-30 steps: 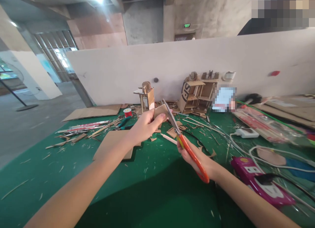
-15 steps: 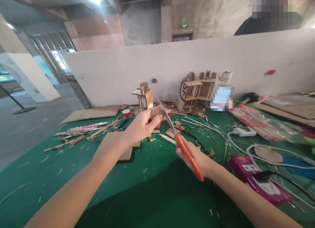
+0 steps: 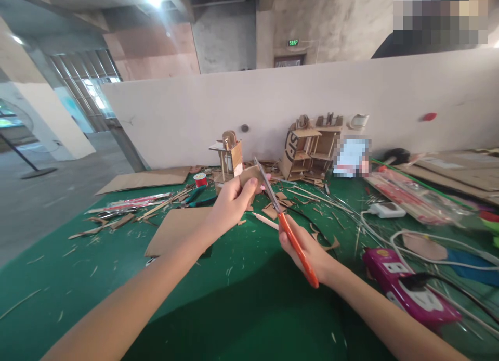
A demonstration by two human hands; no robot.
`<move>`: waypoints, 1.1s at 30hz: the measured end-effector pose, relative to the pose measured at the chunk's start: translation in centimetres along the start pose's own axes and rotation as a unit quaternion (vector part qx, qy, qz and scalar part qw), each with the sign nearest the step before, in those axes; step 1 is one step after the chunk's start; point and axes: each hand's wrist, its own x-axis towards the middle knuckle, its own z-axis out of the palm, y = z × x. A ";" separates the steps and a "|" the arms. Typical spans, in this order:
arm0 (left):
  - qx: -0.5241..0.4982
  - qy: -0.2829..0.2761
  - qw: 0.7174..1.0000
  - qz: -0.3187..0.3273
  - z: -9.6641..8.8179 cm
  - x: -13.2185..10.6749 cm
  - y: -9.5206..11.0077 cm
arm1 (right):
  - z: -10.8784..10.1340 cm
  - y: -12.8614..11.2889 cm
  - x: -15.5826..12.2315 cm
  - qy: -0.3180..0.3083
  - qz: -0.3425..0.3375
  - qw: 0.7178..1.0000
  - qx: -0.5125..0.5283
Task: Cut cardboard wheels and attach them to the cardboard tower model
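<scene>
My left hand (image 3: pixel 234 198) is closed on a small piece of cardboard (image 3: pixel 251 175), thumb on its near face. My right hand (image 3: pixel 302 246) grips scissors (image 3: pixel 293 236) by their orange-red handles. The metal blades point up and left and lie against the right edge of the cardboard; I cannot tell how far apart they are. Beneath my hands, a white pen-like stick (image 3: pixel 265 220) rests on the green table among brown scraps. A larger flat cardboard sheet (image 3: pixel 175 228) lies under my left forearm.
Small cardboard shelves (image 3: pixel 302 153) and a cardboard stand (image 3: pixel 232 155) are by the white partition (image 3: pixel 187 111). A red thread spool (image 3: pixel 200 180) sits at left. On the right are a purple power strip (image 3: pixel 413 288), white cables and a blurred screen (image 3: pixel 352 157). A person is behind the partition.
My left hand and the cardboard have shifted slightly to the right. The scissor blades have moved a little with them, and the handles have swung slightly left.
</scene>
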 end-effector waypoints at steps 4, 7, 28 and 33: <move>0.024 -0.008 1.000 -0.015 0.0 -0.1 0.0 | -0.3 -0.2 -0.4 -0.011 -0.016 0.999 0.028; 0.042 -0.011 0.999 -0.018 0.1 -0.3 0.1 | -0.3 0.0 -0.5 -0.013 -0.009 1.000 0.009; 0.157 -0.127 0.979 0.004 -2.1 0.5 2.1 | -0.4 -0.3 -0.5 -0.027 -0.018 0.999 0.005; 0.201 -0.150 0.968 0.000 -2.5 0.4 3.2 | -0.6 -0.6 -0.6 -0.039 -0.018 0.999 -0.016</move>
